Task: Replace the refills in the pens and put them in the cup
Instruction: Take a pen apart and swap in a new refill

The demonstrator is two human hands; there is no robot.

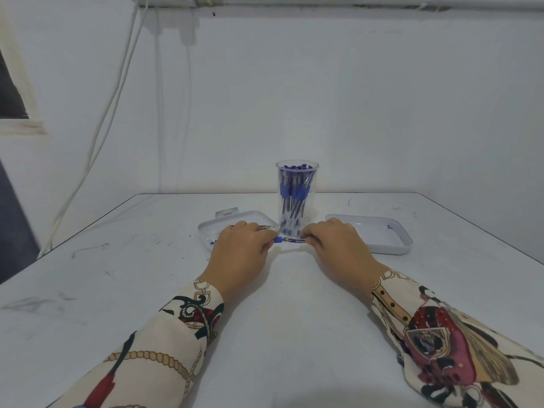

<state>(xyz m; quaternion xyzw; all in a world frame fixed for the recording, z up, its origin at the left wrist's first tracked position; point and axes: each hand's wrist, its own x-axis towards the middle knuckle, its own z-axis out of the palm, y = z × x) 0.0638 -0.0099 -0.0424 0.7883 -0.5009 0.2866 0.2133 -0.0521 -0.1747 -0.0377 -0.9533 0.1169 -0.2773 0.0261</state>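
A blue pen [290, 240] lies level just above the table, in front of the clear cup [296, 198]. My left hand [240, 254] pinches its blue left end. My right hand [341, 248] pinches its right end. The cup stands upright at mid-table and holds several blue pens. A white tray [206, 231] lies left of the cup, partly hidden by my left hand, with thin pen parts in it. A second white tray [391, 240] lies right of the cup with a small blue piece inside.
The white table [279, 319] reaches to the wall behind the cup. Its left edge runs diagonally at the left, its right edge at the far right. White cables [117, 92] hang down the wall at the back left.
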